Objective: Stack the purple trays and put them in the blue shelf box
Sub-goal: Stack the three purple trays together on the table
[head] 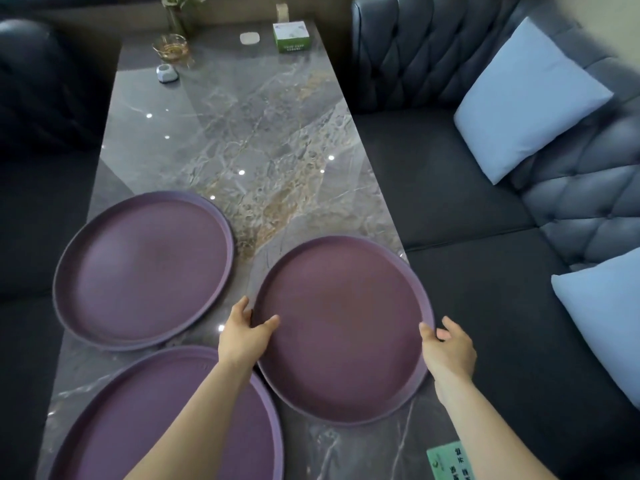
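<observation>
Three round purple trays lie on a grey marble table (242,126). The right tray (343,323) reaches past the table's right edge. My left hand (244,332) grips its left rim, thumb inside the tray. On its right rim my right hand (446,348) holds with the thumb on the inner edge and the fingers outside. A second tray (145,271) rests at the left. The third tray (166,420) is nearest me, partly under my left forearm. No blue shelf box is in view.
At the table's far end stand a glass ashtray (171,48), a small white object (167,73), a white dish (249,38), a green-white tissue box (291,37) and a plant vase (178,15). A dark sofa (467,188) with light blue cushions (526,102) runs along the right. A green card (446,462) lies near me.
</observation>
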A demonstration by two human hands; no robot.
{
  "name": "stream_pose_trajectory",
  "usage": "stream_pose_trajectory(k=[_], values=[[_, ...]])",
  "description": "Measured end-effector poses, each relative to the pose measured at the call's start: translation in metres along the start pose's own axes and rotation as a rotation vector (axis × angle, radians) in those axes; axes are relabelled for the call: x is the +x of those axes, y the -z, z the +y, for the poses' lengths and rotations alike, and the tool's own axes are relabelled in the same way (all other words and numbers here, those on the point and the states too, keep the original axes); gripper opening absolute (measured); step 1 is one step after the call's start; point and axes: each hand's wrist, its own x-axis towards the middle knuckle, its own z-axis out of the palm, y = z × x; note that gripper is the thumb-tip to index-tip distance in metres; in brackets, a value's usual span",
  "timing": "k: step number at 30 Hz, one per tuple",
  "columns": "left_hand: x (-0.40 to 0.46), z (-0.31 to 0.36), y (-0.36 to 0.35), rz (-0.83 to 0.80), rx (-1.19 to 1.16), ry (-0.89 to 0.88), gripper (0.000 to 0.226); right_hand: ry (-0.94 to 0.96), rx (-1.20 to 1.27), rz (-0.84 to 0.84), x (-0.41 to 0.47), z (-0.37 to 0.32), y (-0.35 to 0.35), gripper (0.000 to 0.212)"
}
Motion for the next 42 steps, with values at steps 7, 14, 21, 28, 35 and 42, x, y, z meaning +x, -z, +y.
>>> stream_pose_trajectory(k=[7, 14, 21, 28, 35, 42], values=[[-0.030, -0.002, 0.039, 0.055, 0.102, -0.142, 0.059, 0.015, -0.107, 0.159, -0.032, 0.027, 0.004, 0.024], [-0.054, -0.048, 0.127, 0.151, 0.094, -0.169, 0.042, 0.101, -0.180, 0.208, -0.126, 0.051, -0.017, 0.017], [-0.070, -0.127, 0.232, 0.324, 0.167, -0.170, 0.032, 0.141, -0.187, 0.077, -0.229, 0.072, -0.078, 0.015], [-0.072, -0.180, 0.277, 0.358, 0.269, -0.148, 0.042, 0.200, -0.278, 0.062, -0.280, 0.089, -0.119, 0.019], [-0.069, -0.200, 0.282, 0.340, 0.357, -0.132, 0.047, 0.209, -0.298, 0.095, -0.292, 0.093, -0.130, 0.016], [-0.065, -0.209, 0.280, 0.325, 0.365, -0.125, 0.041, 0.182, -0.289, 0.114, -0.293, 0.097, -0.129, 0.021]])
